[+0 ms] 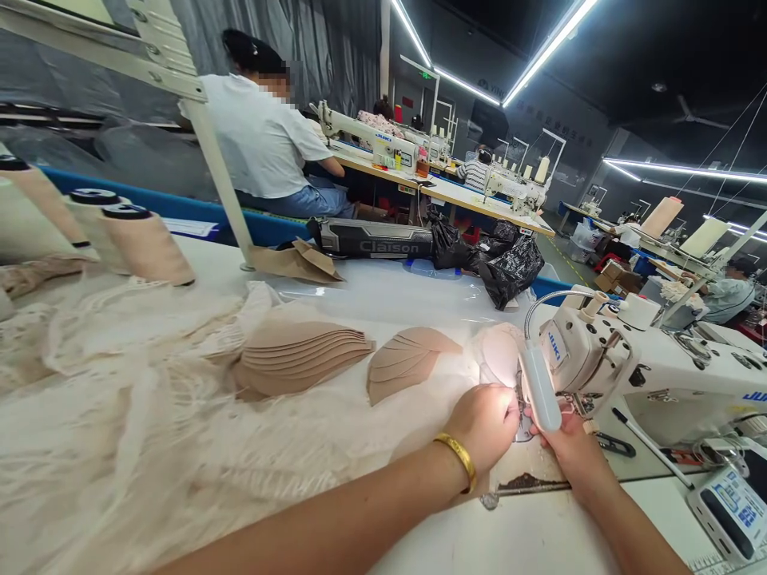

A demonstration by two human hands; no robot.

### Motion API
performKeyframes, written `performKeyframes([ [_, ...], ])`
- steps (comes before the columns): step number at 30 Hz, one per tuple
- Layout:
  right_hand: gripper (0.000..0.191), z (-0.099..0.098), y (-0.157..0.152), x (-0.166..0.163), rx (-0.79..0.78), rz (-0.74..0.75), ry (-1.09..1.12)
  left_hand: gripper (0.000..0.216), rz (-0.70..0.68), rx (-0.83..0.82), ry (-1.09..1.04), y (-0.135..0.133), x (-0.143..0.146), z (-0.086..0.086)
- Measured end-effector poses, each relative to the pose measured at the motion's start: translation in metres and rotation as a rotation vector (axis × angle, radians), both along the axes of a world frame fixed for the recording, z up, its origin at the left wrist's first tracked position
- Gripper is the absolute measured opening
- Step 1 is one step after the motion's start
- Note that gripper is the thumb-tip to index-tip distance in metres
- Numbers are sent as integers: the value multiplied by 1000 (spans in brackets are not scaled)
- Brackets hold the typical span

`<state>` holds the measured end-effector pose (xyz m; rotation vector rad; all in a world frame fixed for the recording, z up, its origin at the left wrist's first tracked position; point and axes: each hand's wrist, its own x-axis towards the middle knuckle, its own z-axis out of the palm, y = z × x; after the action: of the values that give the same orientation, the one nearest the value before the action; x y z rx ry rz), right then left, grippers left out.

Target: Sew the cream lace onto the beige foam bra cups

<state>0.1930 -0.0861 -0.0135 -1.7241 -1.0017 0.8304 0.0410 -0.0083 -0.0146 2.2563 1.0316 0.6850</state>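
My left hand [484, 423], with a gold bangle on its wrist, rests on the table with its fingers curled at the needle area of a white sewing machine [647, 375]. My right hand [569, 447] lies just right of it, partly hidden under the machine's lamp [539, 387]. Both hands press on a pale piece under the needle; what they pinch is hidden. Two fanned stacks of beige fabric pieces [300, 355] [404, 363] lie left of the hands on a spread of cream lace [132, 415].
Beige thread cones [147, 243] stand at the far left. Black bags [509, 267] and a dark box [375, 239] sit at the table's back edge. A person in a white shirt [257, 136] sits beyond, with more sewing stations behind. A control panel [728, 503] is at right.
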Motion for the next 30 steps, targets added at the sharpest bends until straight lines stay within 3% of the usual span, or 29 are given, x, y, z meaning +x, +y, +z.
performKeyframes([
  [22,39,-17,1,16,8,68,-22,30,-11,22,-1,2,2,-5],
  [30,40,-7,0,11,-10,68,-48,30,-15,15,15,3,2,-5],
])
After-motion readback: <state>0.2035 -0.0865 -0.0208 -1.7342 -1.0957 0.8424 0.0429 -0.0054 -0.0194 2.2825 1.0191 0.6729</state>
